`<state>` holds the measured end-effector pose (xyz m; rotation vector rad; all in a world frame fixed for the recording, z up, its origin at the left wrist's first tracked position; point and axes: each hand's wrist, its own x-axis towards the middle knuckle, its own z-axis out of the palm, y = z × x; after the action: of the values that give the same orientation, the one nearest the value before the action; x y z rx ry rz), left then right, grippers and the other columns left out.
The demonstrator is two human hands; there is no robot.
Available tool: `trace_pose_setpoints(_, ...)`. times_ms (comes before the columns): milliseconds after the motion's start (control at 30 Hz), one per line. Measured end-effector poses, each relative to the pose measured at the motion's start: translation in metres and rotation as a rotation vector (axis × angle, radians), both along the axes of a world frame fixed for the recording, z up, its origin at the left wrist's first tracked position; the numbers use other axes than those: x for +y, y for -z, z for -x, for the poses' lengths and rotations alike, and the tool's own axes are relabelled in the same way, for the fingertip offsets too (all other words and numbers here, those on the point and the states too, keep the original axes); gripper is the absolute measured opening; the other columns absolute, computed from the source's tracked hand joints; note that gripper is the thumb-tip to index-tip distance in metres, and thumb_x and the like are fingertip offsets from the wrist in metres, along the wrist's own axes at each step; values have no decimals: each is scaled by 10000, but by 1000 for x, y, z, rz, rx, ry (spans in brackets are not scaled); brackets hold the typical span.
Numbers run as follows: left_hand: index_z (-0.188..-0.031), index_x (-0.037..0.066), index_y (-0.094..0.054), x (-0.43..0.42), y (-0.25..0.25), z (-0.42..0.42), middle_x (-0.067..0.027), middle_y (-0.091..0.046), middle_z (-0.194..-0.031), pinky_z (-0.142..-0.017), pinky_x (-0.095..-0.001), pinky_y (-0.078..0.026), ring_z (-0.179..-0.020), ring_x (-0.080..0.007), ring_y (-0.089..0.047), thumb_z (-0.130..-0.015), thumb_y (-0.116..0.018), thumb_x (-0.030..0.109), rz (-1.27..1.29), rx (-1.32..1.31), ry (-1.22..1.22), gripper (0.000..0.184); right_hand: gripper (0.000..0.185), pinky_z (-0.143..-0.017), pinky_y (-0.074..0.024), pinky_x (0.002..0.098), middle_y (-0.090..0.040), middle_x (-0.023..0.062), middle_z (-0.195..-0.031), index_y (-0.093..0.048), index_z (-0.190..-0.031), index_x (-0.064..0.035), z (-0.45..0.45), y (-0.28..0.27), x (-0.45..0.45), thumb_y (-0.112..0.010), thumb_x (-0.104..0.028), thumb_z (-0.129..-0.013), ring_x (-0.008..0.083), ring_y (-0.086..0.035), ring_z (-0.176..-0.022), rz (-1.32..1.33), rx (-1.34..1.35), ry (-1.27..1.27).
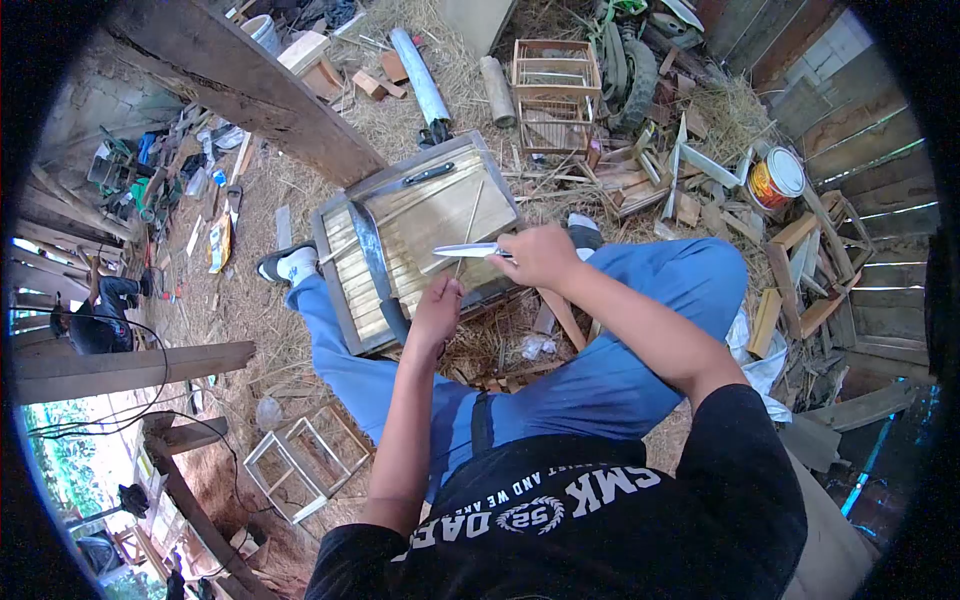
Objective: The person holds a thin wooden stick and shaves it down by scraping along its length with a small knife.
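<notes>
My right hand (540, 257) is closed round the handle of a knife (465, 250), its pale blade pointing left across a thin stick (471, 222). The stick's lower end is pinched in my left hand (437, 308), and its upper part lies over a flat board (455, 210). That board rests on a framed wooden panel (340, 290) in front of my legs. A large dark-handled blade (371, 250) lies on the panel beside my left hand. Farther up the panel is another knife (430, 174) with a black handle.
Small wooden cages (556, 75) stand at the top, and a white frame (305, 465) lies at lower left. A thick post (250, 85) slants across the upper left. A paint can (776, 178) and scrap wood are at right. A person (95, 320) is at far left.
</notes>
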<state>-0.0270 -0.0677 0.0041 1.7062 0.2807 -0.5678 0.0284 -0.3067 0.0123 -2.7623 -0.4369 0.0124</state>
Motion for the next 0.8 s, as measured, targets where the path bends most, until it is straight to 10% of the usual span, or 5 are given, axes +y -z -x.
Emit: trace_pose_setpoints(800,-913,78,-604,6,18,-1,45,-442,-652,-534,-284,-317,-589,-72,-385,-1077,-469,247,-68,-122,65,271,492,-619,-551,522,-703,169,-719,-747,-837,-132,-25,1,-22,-548,-569,-943,379,-709,-690,-60,-14,206)
